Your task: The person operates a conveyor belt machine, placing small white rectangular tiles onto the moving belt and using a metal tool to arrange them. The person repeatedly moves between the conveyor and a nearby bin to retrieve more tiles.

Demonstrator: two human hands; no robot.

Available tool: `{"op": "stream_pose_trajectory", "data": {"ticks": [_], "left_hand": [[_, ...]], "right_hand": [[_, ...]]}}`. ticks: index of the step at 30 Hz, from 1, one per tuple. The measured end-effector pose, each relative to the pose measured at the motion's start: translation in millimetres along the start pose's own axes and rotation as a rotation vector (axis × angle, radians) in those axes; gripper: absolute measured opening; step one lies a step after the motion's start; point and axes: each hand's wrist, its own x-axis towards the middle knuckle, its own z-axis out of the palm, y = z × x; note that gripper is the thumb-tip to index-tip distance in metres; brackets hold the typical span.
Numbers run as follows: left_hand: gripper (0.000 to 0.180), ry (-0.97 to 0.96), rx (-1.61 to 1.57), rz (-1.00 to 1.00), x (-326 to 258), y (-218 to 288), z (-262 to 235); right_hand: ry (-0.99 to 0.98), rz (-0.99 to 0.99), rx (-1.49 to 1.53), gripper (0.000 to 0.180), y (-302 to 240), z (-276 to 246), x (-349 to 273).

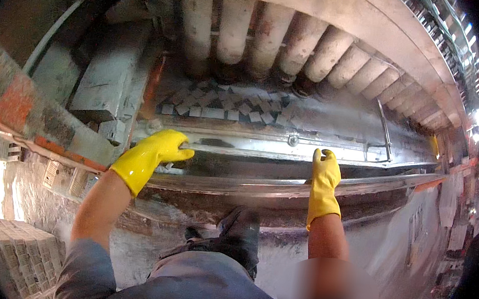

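Both hands wear yellow rubber gloves. My left hand (165, 145) is over the left end of a long pale metal ledge (240, 142), thumb apart from the slightly curled fingers, with nothing seen between them. My right hand (325, 172) is farther right, over the front edge of the same ledge. Its fingers point away from me, their tips slightly apart, and no held thing shows. Beyond the ledge, several small pale rectangular tiles (214, 113) lie scattered on a dark wet-looking surface. I cannot tell whether either glove touches the ledge.
A row of thick pale rollers (270, 34) hangs beyond the tiles, under a broad beam (317, 1). A thin metal bar (384, 129) stands on the ledge at right. A metal rail (236, 185) runs before my body. Stacked pale crates (22, 252) stand at lower left.
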Motion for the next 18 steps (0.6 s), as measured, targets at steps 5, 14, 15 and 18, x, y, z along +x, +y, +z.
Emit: {"op": "stream_pose_trajectory", "data": {"ticks": [5, 14, 15, 18], "left_hand": [[0.051, 0.105, -0.306, -0.103, -88, 6, 11], [0.067, 0.189, -0.036, -0.472, -85, -10, 32], [0.067, 0.163, -0.051, -0.492, -84, -8, 29], [0.069, 0.115, -0.05, -0.527, -85, -1, 20]], "right_hand": [[-0.019, -0.025, -0.037, 0.059, 7, 5, 3], [-0.06, -0.012, 0.063, 0.058, 7, 15, 8], [-0.076, -0.003, 0.055, 0.058, 3, 9, 4], [-0.074, 0.006, 0.056, 0.056, -9, 0, -4]]}}
